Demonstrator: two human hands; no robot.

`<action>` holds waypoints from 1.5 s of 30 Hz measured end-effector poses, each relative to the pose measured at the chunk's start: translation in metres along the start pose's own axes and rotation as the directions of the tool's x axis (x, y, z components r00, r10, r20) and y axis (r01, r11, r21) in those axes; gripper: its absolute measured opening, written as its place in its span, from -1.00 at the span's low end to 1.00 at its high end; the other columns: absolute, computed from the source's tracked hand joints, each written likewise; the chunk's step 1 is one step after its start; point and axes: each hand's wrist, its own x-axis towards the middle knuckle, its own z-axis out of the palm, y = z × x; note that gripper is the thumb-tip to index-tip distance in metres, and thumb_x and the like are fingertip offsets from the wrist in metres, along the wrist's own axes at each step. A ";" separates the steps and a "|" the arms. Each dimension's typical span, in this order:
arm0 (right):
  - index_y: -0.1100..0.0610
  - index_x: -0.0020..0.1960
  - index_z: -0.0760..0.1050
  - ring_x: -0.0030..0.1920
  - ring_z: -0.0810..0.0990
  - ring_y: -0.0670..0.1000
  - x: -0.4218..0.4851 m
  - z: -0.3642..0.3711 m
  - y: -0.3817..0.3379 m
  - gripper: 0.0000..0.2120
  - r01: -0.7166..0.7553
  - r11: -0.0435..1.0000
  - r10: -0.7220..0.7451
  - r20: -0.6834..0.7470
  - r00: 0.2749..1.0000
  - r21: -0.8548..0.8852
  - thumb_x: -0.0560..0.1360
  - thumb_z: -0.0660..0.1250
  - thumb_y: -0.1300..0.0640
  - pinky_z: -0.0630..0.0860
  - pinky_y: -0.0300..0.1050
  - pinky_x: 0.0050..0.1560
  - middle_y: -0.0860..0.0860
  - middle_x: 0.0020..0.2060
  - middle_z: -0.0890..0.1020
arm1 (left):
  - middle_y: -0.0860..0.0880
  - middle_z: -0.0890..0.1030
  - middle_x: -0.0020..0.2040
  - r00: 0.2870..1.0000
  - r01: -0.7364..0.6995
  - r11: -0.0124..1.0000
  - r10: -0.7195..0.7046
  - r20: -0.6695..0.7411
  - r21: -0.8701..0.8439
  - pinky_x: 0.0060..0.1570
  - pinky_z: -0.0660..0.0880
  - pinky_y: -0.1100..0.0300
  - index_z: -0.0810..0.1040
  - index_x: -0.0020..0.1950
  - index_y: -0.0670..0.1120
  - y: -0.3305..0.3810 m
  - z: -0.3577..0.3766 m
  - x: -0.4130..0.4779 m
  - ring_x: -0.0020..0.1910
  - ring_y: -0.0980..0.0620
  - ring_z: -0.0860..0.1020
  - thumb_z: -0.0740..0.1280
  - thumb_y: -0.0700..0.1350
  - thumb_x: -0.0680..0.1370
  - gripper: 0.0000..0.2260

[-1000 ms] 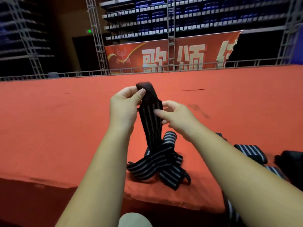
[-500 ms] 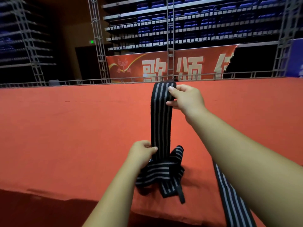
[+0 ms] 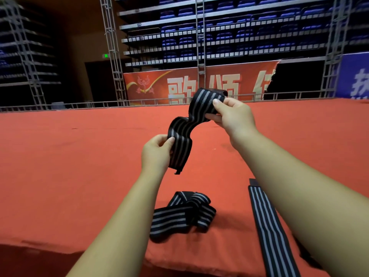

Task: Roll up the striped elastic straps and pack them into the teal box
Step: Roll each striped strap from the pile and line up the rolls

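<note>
Newly lifted off the red cloth counter point(image 3: 79, 176), a black grey-striped elastic strap point(image 3: 182, 148) sags, pinched by left hand point(image 3: 156, 152) and right hand point(image 3: 233, 116); none rolled yet; teal box unseen.

Your one camera sits on your head, wide-angle, facing forward and slightly down: your left hand point(image 3: 157, 152) and right hand point(image 3: 233, 116) sit close at centre, the red carpeted platform point(image 3: 79, 176) below, blue seat tiers point(image 3: 219, 37) far ahead.

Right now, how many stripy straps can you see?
3: held strap between left hand and right hand; crumpled strap on red cloth; flat strap beside it. More may hide.
</note>
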 end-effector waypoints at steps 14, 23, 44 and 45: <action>0.03 -0.05 0.69 -0.14 0.81 0.09 -0.019 -0.074 0.018 -0.88 0.010 0.991 -0.016 -0.043 0.999 -0.131 0.66 0.42 0.14 0.71 -0.05 -0.07 -0.03 -0.12 0.76 | 0.02 0.64 -0.22 0.728 0.153 0.939 -0.317 0.608 0.307 -0.33 0.42 0.22 0.70 -0.07 -0.08 0.006 0.022 -0.098 -0.41 0.06 0.47 0.48 0.03 0.65 -0.80; 0.18 -0.03 0.69 -0.08 0.81 0.09 -0.068 -0.131 0.115 -0.92 -0.195 0.964 0.185 -0.073 0.980 -0.180 0.55 0.50 0.16 0.70 0.20 0.20 0.20 -0.02 0.78 | -0.07 0.76 -0.12 0.730 0.023 0.843 -0.382 0.566 0.538 -0.48 0.49 0.26 0.72 0.08 -0.10 -0.066 0.067 -0.168 -0.37 0.08 0.67 0.47 -0.16 0.62 -0.93; -0.05 -0.01 0.57 -0.23 0.80 0.03 -0.090 -0.172 0.122 -0.88 -0.226 0.938 0.156 -0.264 0.952 -0.263 0.69 0.30 0.03 0.52 -0.18 -0.38 -0.08 -0.10 0.69 | -0.24 0.77 -0.01 0.516 0.364 0.842 -0.539 0.666 0.399 -0.07 0.72 0.00 0.59 0.15 -0.22 -0.067 0.061 -0.199 -0.09 -0.10 0.75 0.50 -0.13 0.65 -0.80; -0.06 0.02 0.57 -0.24 0.80 0.03 -0.089 -0.175 0.119 -0.90 -0.225 0.940 0.154 -0.271 0.950 -0.257 0.69 0.29 0.04 0.52 -0.18 -0.38 -0.08 -0.09 0.70 | -0.24 0.78 0.03 0.497 0.414 0.841 -0.530 0.687 0.349 -0.02 0.72 -0.01 0.59 0.17 -0.22 -0.063 0.062 -0.199 -0.05 -0.10 0.76 0.48 -0.14 0.66 -0.82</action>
